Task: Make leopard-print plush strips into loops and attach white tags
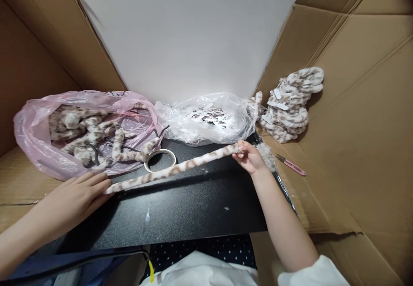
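A long, thin strip of white plush with brown spots [174, 169] is stretched between my hands above the black tabletop [193, 213]. My left hand [80, 193] grips its lower left end, with the fingers closed together over it. At the higher right end, my right hand [248, 157] pinches the strip between thumb and fingers. Behind the strip, near its left half, a cream-coloured ring like a tape roll [173, 156] lies on the tabletop.
A pink plastic bag [35, 135] holds spotted plush pieces with dark cords. Beside it, a clear bag [174, 124] contains small white tags or scraps. Tagged plush loops [287, 122] are piled at right, near pink-handled thread snips [295, 167]. Cardboard walls [361, 118] enclose both sides.
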Available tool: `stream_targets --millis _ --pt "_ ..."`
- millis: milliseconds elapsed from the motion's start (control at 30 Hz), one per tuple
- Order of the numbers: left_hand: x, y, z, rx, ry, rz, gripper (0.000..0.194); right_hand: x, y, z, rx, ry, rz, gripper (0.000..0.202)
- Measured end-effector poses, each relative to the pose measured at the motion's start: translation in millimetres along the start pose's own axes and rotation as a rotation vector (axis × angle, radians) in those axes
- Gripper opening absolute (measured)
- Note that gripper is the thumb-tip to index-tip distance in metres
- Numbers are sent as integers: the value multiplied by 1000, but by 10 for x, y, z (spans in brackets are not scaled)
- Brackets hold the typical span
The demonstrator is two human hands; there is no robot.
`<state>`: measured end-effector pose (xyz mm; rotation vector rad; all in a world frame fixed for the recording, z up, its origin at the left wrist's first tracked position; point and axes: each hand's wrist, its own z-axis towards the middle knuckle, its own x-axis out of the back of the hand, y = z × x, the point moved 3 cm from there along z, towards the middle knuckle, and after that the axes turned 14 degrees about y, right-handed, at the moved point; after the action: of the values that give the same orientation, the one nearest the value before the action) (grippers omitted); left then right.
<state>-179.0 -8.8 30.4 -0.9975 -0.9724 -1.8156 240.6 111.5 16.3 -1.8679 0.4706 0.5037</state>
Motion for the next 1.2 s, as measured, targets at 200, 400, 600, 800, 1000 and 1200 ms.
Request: stream_targets --millis 200,400,600,800,1000,1200 --pt "41 872 346 -93 -1 -83 34 -203 184 -82 12 -166 -133 25" --pt "-742 1802 945 -86 -51 -633 30 -266 352 -130 30 -195 -280 25" --pt "-1119 1684 1041 97 -165 -883 37 -304 495 -139 132 -145 -464 24" --pt "-1090 1552 1005 161 -63 -828 35 -342 429 -197 258 -143 -518 36" --pt "-1105 1544 995 129 -57 -791 33 -317 417 -191 254 -114 -565 28" --pt "-1100 1557 1001 96 -80 -773 33 -320 469 -190 240 -91 -549 29"
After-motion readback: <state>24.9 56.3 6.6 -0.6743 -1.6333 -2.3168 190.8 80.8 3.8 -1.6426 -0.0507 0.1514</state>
